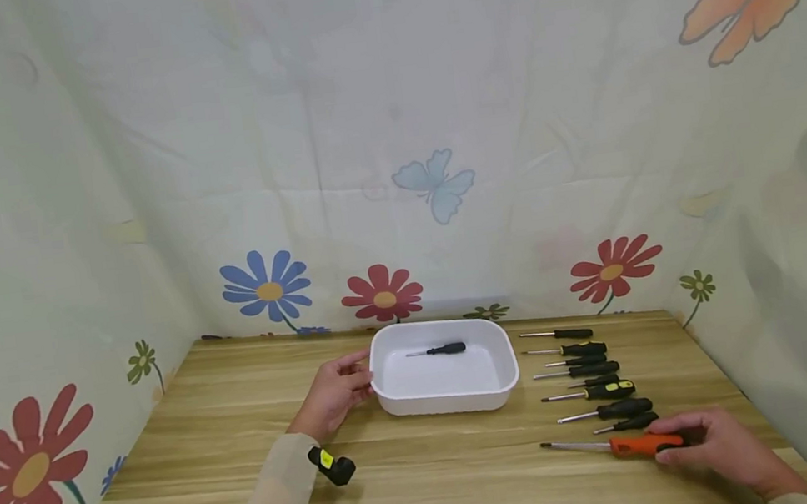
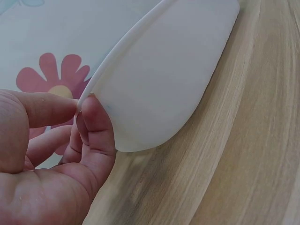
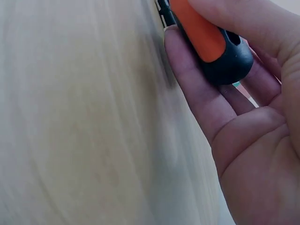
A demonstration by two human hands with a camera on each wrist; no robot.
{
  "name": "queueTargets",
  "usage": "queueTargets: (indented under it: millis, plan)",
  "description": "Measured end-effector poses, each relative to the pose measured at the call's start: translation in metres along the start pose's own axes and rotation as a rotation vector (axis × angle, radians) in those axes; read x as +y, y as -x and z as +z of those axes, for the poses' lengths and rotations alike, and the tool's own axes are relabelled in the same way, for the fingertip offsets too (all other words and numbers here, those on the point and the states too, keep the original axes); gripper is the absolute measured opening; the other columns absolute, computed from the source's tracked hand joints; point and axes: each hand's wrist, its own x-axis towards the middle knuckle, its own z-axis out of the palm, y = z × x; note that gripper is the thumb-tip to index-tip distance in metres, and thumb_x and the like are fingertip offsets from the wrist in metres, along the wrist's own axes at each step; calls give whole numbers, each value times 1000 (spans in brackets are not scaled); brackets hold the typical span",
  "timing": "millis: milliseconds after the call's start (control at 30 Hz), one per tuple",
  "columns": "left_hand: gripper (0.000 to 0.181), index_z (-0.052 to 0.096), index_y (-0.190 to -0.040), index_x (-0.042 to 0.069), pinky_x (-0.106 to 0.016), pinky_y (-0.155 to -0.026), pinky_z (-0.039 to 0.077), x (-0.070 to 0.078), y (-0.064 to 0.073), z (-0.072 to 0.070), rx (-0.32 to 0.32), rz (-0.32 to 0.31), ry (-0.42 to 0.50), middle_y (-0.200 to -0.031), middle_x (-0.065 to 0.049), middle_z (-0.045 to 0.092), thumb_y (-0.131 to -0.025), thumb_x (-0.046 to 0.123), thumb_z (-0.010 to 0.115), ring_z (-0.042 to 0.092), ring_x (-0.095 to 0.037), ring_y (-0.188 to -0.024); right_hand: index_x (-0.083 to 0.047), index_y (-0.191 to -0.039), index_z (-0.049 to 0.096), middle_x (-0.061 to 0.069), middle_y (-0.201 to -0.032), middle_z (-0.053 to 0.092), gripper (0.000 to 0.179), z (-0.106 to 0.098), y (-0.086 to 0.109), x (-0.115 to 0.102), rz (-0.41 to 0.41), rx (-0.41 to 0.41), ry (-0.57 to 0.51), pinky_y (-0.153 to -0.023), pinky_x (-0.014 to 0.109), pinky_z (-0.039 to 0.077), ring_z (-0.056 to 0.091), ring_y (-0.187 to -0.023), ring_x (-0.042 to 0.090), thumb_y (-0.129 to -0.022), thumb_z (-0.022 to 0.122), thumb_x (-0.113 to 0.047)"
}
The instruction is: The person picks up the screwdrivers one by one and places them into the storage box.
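The left hand (image 1: 333,391) pinches the white box (image 1: 443,404) at its rim, perhaps for steadiness, while the right hand (image 1: 718,444) holds the orange screwdriver (image 1: 633,446) by its handle, beside black screwdrivers (image 1: 625,408) on the worktop (image 1: 418,494).

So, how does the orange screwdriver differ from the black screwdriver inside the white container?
The orange screwdriver has an orange handle with a black end; the black screwdriver has a black handle. The orange screwdriver looks longer than the black screwdriver. The right hand holds the orange screwdriver; the black screwdriver lies in the white container. Both shafts point left in the head view.
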Motion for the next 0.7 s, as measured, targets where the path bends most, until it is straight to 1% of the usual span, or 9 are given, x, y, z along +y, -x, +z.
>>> queueTargets:
  millis: [67, 100, 200, 267, 367, 467, 567, 700]
  plan:
    - [49, 60, -144, 12, -37, -92, 59, 0, 1, 0, 4, -1, 1, -110, -13, 57, -97, 0, 64, 62, -24, -92, -8, -119, 77, 16, -126, 71, 49, 0, 0, 0, 25, 4, -29, -81, 24, 53, 64, -113, 27, -78, 89, -30]
    - [48, 60, -144, 12, -38, -93, 59, 0, 1, 0, 5, 1, 1, -110, -13, 56, -98, 0, 64, 62, -24, -92, -7, -121, 76, 18, -128, 70, 50, -1, 1, -1, 33, 4, -45, -80, 25, 53, 64, -113, 27, -78, 89, -30]
    - [48, 60, -144, 12, -38, -93, 59, 0, 0, 0, 6, 2, -1, -110, -13, 56, -98, 0, 64, 62, -24, -91, -7, -123, 75, 18, -130, 69, 53, -2, 1, -4, 63, 20, -88, -79, 24, 54, 64, -108, 21, -77, 89, -30]
    - [47, 61, -143, 13, -38, -92, 59, 0, 0, 0, 10, -2, -1, -110, -13, 56, -98, 0, 64, 62, -24, -91, -4, -124, 73, 20, -129, 69, 54, -2, 2, -6, 34, 29, -113, -77, 25, 55, 64, -103, 17, -79, 89, -29]
    - [47, 61, -143, 14, -36, -90, 59, 0, -1, 0, 12, -4, -2, -110, -13, 57, -98, 0, 64, 62, -24, -91, -2, -125, 72, 19, -126, 70, 54, -3, 2, -10, 21, 48, -169, -75, 25, 55, 64, -93, 11, -80, 88, -27]
    - [48, 61, -143, 13, -34, -88, 60, 1, -1, 0, 11, -4, 4, -110, -13, 57, -98, 0, 64, 63, -23, -90, -1, -128, 71, 19, -127, 70, 54, -4, 1, -14, 5, 60, -206, -74, 26, 56, 64, -90, 11, -82, 86, -26]
    - [48, 60, -144, 12, -33, -86, 60, 0, -2, 1, 7, 4, 7, -109, -12, 57, -98, -1, 63, 62, -22, -89, -2, -128, 71, 19, -127, 70, 54, -6, -1, -18, 4, 83, -204, -76, 26, 56, 65, -92, 11, -82, 86, -28]
    - [48, 59, -145, 11, -33, -86, 60, -1, -2, 0, 4, 6, 6, -108, -12, 57, -98, -1, 63, 62, -22, -88, -5, -128, 72, 19, -128, 70, 54, -7, -3, -23, -9, 101, -158, -76, 24, 56, 64, -94, 8, -83, 85, -31]
